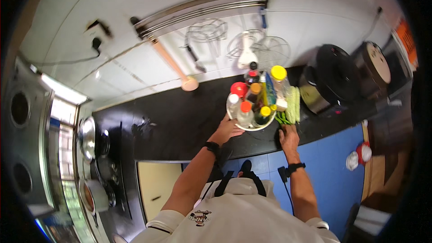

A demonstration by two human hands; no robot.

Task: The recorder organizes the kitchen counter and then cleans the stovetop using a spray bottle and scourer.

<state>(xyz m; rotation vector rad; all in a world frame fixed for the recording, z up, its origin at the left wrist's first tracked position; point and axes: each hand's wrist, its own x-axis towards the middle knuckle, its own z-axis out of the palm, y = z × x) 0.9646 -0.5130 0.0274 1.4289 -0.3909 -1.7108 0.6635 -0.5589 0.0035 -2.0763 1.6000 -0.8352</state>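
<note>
My left hand (228, 130) grips the near-left rim of a round white tray (251, 129) on the black counter. Bottles and jars crowd the tray, among them a red-capped bottle (245, 114), a white-capped bottle (233, 104), a dark bottle with a yellow cap (263, 116) and a red-lidded jar (239, 89). At its back right rises a clear jar with a yellow lid (278, 74). To the right of the tray, my right hand (289, 138) reaches the near end of green peppers (282, 118) and long pale-green vegetables (293, 103). Its fingertips are partly hidden, so its grip is unclear.
A black and steel cooker (324, 77) stands on the right, beside another round appliance (373, 64). Utensils, including a wooden-coloured ladle (173, 65), hang from a wall rail (202, 5). On the left are a steel wok lid (88, 138) and a pot (96, 195).
</note>
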